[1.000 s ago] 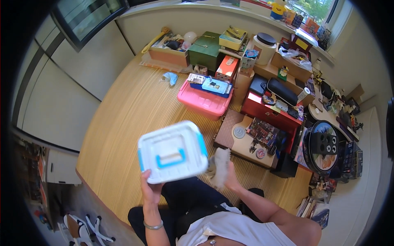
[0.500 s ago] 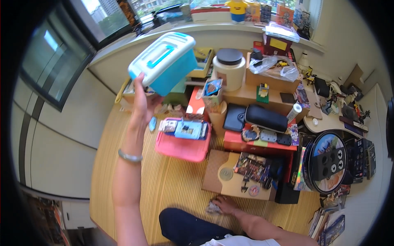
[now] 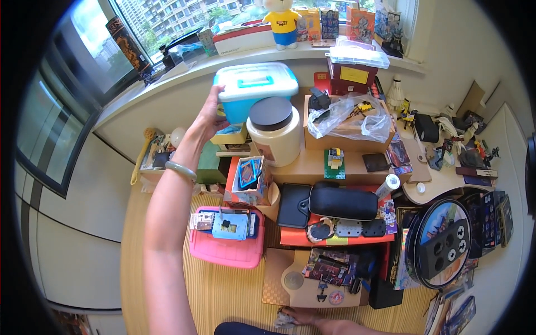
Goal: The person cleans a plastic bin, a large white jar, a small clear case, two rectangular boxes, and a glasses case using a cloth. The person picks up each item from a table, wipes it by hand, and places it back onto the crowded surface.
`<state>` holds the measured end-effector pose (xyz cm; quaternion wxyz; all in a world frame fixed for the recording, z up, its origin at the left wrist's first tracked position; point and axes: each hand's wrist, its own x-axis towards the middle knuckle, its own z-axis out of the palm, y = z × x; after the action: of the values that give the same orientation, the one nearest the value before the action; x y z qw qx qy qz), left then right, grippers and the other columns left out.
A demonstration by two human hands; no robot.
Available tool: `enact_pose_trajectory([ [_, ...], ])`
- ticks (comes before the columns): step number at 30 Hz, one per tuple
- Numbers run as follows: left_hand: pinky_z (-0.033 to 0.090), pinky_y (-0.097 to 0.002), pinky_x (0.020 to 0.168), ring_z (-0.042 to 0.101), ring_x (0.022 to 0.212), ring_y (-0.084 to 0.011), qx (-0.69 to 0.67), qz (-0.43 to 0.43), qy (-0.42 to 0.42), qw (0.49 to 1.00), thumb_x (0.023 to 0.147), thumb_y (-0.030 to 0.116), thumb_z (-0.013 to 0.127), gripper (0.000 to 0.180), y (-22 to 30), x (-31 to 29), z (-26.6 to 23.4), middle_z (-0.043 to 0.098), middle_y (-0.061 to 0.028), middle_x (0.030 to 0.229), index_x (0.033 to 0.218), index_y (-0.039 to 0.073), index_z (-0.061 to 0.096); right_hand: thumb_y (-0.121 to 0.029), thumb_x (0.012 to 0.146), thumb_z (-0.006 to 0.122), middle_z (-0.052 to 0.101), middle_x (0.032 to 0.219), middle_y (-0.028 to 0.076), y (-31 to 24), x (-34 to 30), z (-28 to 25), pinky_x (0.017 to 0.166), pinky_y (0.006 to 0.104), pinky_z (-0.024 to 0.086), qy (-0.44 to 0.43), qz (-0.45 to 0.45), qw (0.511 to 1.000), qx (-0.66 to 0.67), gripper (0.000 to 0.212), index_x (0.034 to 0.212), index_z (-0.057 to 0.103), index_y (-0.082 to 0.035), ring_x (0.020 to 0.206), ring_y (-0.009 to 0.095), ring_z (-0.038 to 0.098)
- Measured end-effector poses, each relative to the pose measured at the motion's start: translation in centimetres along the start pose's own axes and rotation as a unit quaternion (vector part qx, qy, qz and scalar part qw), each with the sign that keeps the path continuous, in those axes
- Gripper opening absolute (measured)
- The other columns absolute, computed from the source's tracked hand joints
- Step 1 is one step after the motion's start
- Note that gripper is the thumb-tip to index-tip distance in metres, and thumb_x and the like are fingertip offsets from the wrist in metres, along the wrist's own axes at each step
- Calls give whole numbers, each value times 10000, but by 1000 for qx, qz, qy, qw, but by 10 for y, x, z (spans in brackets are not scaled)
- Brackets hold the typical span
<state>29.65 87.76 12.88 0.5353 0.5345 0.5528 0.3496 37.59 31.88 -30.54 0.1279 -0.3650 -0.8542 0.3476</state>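
My left hand point(image 3: 209, 116), its arm stretched far forward, grips the left side of a blue plastic storage box point(image 3: 233, 107) with a white lid and blue handle. The box is nearly level, just behind a cream jar point(image 3: 274, 138) with a dark lid, which hides part of it. Below it is a yellow bin point(image 3: 233, 137); I cannot tell whether they touch. Low down on the ribbed mat, my right hand point(image 3: 303, 317) is closed on a crumpled greyish cloth or tissue point(image 3: 285, 319), in front of a brown box point(image 3: 279, 277).
A pink lidded box point(image 3: 223, 255) with cards on top lies on the mat. A black case point(image 3: 343, 202) rests on a red box, behind it a carton point(image 3: 346, 138) with a plastic bag. A plush figure point(image 3: 281, 25) stands on the windowsill. A round tin point(image 3: 444, 234) is at right.
My left hand has carried the blue box to the right, from a tilt to nearly level behind the jar. The view has shifted. My right hand still holds the crumpled piece.
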Motion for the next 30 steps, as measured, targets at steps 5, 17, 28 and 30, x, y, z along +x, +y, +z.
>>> enact_pose_trajectory([
  [5, 422, -332, 805, 544, 943, -273, 40, -44, -31, 998, 755, 707, 462, 859, -1, 34, 25, 553, -197, 1058, 1300, 49, 378, -341, 852, 551, 483, 1296, 209, 7, 0, 17, 913, 468, 418, -65, 23, 998, 4, 616, 1422, 367, -194, 1105, 401, 521],
  [17, 363, -371, 1025, 456, 1226, -310, 188, 158, 39, 968, 614, 754, 690, 1219, -8, -59, 32, 451, -261, 1301, 1338, -164, 345, -334, 811, 605, 472, 1309, 188, -5, 4, -17, 999, 483, 371, -141, 68, 987, 25, 680, 1433, 378, -183, 1202, 396, 461],
  [28, 499, -320, 878, 686, 825, -270, 335, 210, -71, 916, 483, 434, 885, 1043, 14, -78, 72, 644, -246, 1003, 1223, -113, 394, -385, 748, 691, 458, 1322, 97, -17, -2, -21, 1003, 477, 380, -35, 77, 995, -43, 663, 1354, 468, -234, 1226, 341, 449],
  [30, 481, -341, 912, 653, 973, -263, 298, 200, -41, 932, 476, 395, 880, 923, 18, -86, 78, 650, -207, 1057, 1208, -20, 500, -413, 730, 699, 481, 1291, 102, -10, -7, -7, 977, 470, 401, 13, 61, 995, -80, 678, 1344, 478, -230, 1184, 336, 482],
])
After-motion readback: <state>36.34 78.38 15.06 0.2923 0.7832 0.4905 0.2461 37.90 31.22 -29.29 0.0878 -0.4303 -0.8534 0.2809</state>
